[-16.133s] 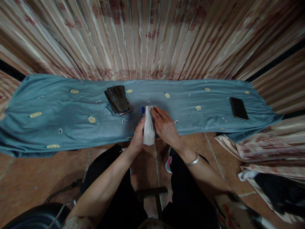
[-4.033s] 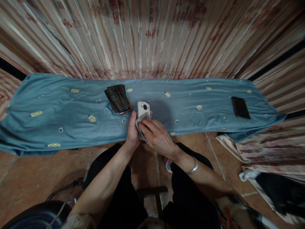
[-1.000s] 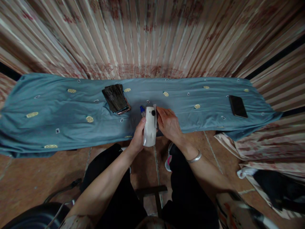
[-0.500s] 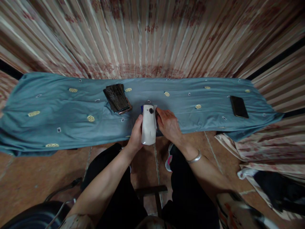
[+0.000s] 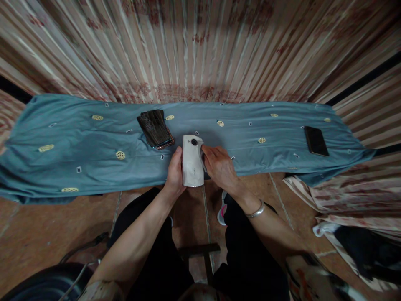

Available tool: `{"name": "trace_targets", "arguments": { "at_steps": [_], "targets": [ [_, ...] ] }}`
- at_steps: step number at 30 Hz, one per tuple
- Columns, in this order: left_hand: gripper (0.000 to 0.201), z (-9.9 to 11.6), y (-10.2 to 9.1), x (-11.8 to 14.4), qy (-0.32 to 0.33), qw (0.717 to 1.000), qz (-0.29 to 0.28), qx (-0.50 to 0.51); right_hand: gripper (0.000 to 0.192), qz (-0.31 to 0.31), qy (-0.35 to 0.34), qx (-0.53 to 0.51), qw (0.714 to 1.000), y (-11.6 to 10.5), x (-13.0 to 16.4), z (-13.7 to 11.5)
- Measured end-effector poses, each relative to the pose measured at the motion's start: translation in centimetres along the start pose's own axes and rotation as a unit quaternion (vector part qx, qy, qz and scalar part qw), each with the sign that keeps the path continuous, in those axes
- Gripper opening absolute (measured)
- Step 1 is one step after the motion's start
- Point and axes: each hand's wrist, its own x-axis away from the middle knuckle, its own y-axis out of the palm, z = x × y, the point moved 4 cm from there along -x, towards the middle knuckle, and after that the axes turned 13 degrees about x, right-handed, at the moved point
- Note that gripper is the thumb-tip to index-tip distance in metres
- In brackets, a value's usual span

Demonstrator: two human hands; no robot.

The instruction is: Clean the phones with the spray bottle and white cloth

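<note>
Fingers of left hand clamp white phone along left edge; long axis points away; right hand fingers curled against right edge, grip unclear.

White phone gripped by left hand, right hand alongside; blue cloth beneath

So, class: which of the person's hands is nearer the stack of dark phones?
Left. The left hand lies just below the stack of dark phones; the right hand is beyond the white phone.
</note>
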Motion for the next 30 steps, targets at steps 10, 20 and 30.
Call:
{"name": "trace_targets", "arguments": {
  "at_steps": [10, 20, 30],
  "targets": [
    [0.054, 0.8, 0.0, -0.2, 0.020, 0.999, 0.022, 0.014, 0.036, 0.033, -0.040, 0.003, 0.999, -0.9, 0.8, -1.3],
    [0.060, 1.9, -0.5, -0.5, 0.025, 0.999, 0.012, 0.020, 0.035, 0.007, -0.080, -0.026, 0.996, -1.7, 2.1, -2.7],
    [0.065, 2.4, -1.1, -0.9, 0.024, 1.000, 0.019, 0.001, 0.033, -0.004, -0.117, -0.047, 0.992, -1.9, 2.9, -3.1]
  ]
}}
